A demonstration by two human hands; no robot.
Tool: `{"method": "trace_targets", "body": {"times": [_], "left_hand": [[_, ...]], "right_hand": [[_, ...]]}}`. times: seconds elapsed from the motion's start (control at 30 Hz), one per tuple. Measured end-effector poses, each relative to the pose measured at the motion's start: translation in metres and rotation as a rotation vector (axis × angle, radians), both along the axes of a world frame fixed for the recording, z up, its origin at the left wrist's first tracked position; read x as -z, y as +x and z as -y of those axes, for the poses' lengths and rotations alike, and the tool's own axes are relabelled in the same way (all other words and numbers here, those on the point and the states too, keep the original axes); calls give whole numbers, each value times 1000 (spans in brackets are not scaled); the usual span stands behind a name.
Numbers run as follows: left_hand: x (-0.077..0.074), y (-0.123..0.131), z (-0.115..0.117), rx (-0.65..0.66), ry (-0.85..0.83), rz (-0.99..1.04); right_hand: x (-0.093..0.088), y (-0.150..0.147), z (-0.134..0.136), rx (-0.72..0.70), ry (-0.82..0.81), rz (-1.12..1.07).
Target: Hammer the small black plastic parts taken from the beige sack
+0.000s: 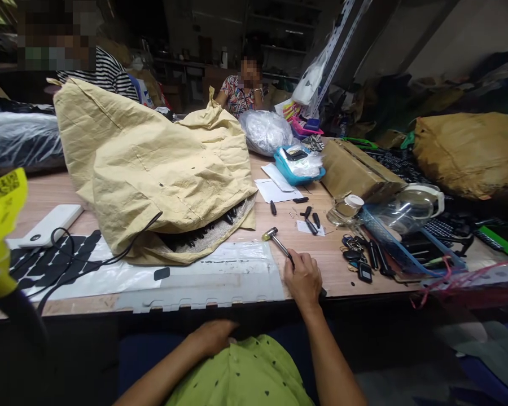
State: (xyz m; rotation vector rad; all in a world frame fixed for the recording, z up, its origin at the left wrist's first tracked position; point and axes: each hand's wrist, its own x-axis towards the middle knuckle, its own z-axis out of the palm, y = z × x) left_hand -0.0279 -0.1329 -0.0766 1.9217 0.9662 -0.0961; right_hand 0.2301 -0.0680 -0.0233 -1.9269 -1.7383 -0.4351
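My right hand [303,279] is closed around the dark handle of a small hammer [278,241]. The hammer lies low over the table near its front edge, with the metal head pointing away to the left. My left hand [215,336] rests by my lap below the table edge, against the green shirt; its fingers are blurred and partly hidden. Beyond the hammer are several small black pieces [310,221] and a small white paper. A large cream cloth sack [165,169] lies left of it, its mouth showing many black parts [195,234] inside.
A translucent plastic sheet [237,282] covers the front edge. To the right are keys and fobs [364,270], a blue basket [410,242], a clear jar [346,210] and a cardboard box [355,169]. A white power bank [53,224] with cables lies left. Two people sit across the table.
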Motion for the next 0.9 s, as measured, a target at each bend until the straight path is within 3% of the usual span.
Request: {"method": "trace_targets", "body": {"times": [0.1, 0.17, 0.23, 0.3, 0.4, 0.53, 0.63, 0.73, 0.9], "left_hand": [[-56, 1, -16, 232, -56, 175], [-90, -1, -41, 230, -96, 365], [-113, -1, -75, 51, 14, 429], [-126, 1, -112, -259, 238, 317], [-132, 13, -160, -683, 458, 4], [-131, 34, -192, -927, 506, -317], [-131, 38, -200, -966, 480, -389], [-132, 27, -195, -942, 442, -364], [-128, -4, -155, -773, 557, -124]], "right_hand": [[0, 0, 0, -4, -4, 1], [0, -1, 0, -2, -1, 1], [0, -1, 0, -4, 7, 1], [0, -1, -1, -10, 22, 9], [1, -2, -3, -14, 39, 17], [2, -2, -4, -11, 45, 8], [3, -2, -5, -14, 37, 7], [2, -3, -4, -16, 28, 9], [-1, -5, -3, 3, 23, 12]]}}
